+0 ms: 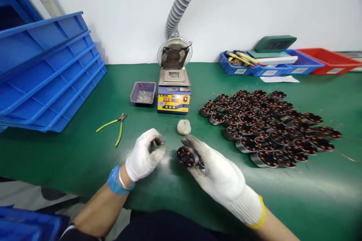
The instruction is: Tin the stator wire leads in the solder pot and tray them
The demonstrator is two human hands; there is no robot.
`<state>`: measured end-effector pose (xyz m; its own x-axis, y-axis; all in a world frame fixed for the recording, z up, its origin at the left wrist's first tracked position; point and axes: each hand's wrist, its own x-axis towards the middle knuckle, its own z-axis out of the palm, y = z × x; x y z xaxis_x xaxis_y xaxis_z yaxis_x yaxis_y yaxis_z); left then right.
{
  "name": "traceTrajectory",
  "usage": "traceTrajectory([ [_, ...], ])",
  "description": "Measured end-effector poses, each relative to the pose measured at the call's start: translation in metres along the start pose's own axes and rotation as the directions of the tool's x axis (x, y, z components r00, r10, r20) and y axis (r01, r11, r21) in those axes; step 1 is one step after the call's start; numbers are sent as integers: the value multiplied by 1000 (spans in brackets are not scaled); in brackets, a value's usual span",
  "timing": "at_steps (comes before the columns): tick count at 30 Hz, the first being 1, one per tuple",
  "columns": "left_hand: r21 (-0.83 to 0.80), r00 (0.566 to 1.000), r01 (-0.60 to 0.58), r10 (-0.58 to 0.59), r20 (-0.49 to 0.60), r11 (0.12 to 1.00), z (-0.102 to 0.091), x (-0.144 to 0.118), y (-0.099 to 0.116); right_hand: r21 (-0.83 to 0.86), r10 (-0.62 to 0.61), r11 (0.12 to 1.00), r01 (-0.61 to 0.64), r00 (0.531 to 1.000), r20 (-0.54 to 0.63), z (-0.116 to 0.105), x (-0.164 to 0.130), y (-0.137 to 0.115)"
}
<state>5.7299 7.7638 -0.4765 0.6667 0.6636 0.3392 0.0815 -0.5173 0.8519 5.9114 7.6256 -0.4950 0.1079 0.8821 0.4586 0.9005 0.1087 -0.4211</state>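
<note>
My right hand (217, 167), in a white glove with a yellow cuff, holds a motor stator (186, 157) by its metal ring. Its black face with copper windings points to the left, and thin wires stick out near my fingers. Left of it, my left hand (147, 153), also gloved in white, is curled with thumb and forefinger pinched together. Whatever may be between those fingertips is too small to make out. Just beyond the stator sits a round whitish lump (183, 127). Green-handled cutters (120, 122) lie with their handles spread, left of my left hand.
Many similar stators (264, 143) stand grouped at right. A yellow-and-blue heating unit (174, 99) with a lit display stands at centre, a fan (174, 58) and duct (185, 0) behind. Beside it is a purple tray (143, 93). Blue crates (51, 79) rise at left; bins (240, 69) line the back right.
</note>
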Motion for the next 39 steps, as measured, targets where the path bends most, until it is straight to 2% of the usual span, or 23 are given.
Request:
traceTrajectory([
  [1,0,994,53,-52,94,999,1,0,-1,4,14,1000,-14,1000,1,-1,1,0],
  [3,-43,949,149,-130,286,988,7,0,-3,10,49,999,-49,999,24,-3,3,0],
  [4,-100,932,206,-164,322,974,11,0,-4,11,75,997,-76,996,53,-5,5,0],
  [5,-179,932,260,-198,305,949,14,1,-6,6,113,993,-114,990,89,-8,7,1],
  [8,-415,943,314,-330,34,854,24,9,-17,-72,309,951,-301,934,179,-21,20,10],
  [10,-423,936,252,-330,-122,870,30,19,-31,-147,428,903,-405,880,204,-29,33,20],
  [12,-314,951,192,-256,-174,930,39,30,-49,-210,490,869,-448,839,238,-34,47,33],
  [15,-49,987,126,-130,-96,991,56,43,-72,-302,486,865,-401,819,305,-34,63,50],
  [17,118,997,71,-70,-9,990,67,51,-81,-363,453,874,-325,816,360,-30,71,55],
  [19,208,998,5,-19,66,978,74,57,-83,-406,424,878,-254,805,415,-26,76,56],
  [22,250,986,-88,48,162,964,78,65,-80,-442,412,874,-202,789,455,-21,80,54],
  [25,266,978,-117,64,197,957,77,68,-78,-439,401,878,-190,793,459,-20,83,54],
  [29,267,978,-103,50,200,958,76,68,-79,-462,427,860,-217,801,419,-27,79,51],
  [32,271,979,-112,59,197,956,76,67,-80,-545,446,807,-226,839,312,-36,74,44],
  [34,281,981,-109,57,185,953,78,67,-81,-603,410,780,-169,865,288,-40,73,39],
  [36,297,985,-98,49,168,950,79,67,-80,-651,397,752,-107,861,317,-38,75,34],
  [39,317,988,-83,36,152,945,80,68,-80,-694,433,716,-82,832,348,-29,81,30],
])
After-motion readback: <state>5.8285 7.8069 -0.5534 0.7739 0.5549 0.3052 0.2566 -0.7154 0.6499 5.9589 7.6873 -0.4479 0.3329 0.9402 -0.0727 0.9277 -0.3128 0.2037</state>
